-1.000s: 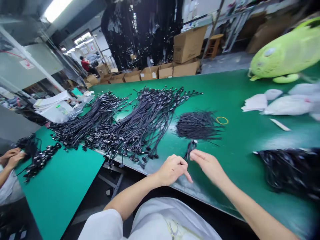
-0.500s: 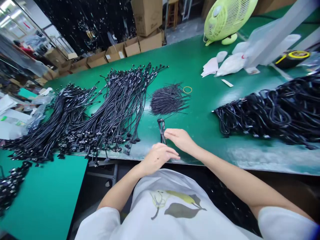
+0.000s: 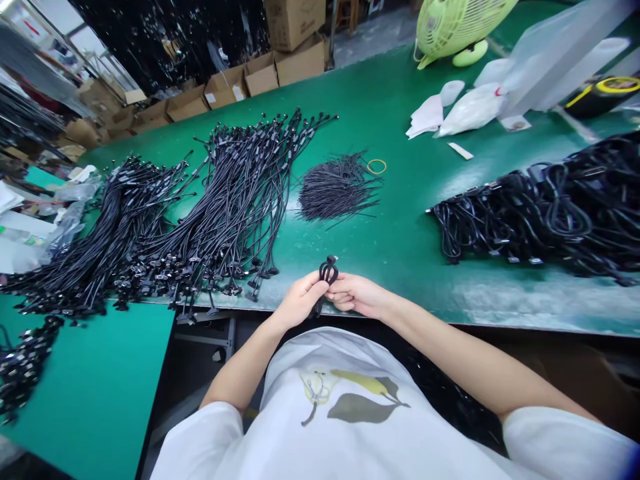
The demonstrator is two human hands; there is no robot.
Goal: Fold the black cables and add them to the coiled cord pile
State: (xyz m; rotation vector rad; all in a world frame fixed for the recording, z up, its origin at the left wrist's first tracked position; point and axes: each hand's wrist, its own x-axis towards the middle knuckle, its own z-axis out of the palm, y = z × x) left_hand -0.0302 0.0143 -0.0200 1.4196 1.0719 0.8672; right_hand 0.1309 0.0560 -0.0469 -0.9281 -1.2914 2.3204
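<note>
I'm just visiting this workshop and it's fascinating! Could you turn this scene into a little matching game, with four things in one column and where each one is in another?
Things:
1. small looped black cable
2. yellow rubber band
3. heap of coiled black cables
4. lime-green fan

Places:
A. on the right side of the green workbench
B. between the person's left hand and right hand
C. just beside the tuft of thin black wires
D. beyond the white plastic bags

Pairs: 1-B, 2-C, 3-A, 4-D
</note>
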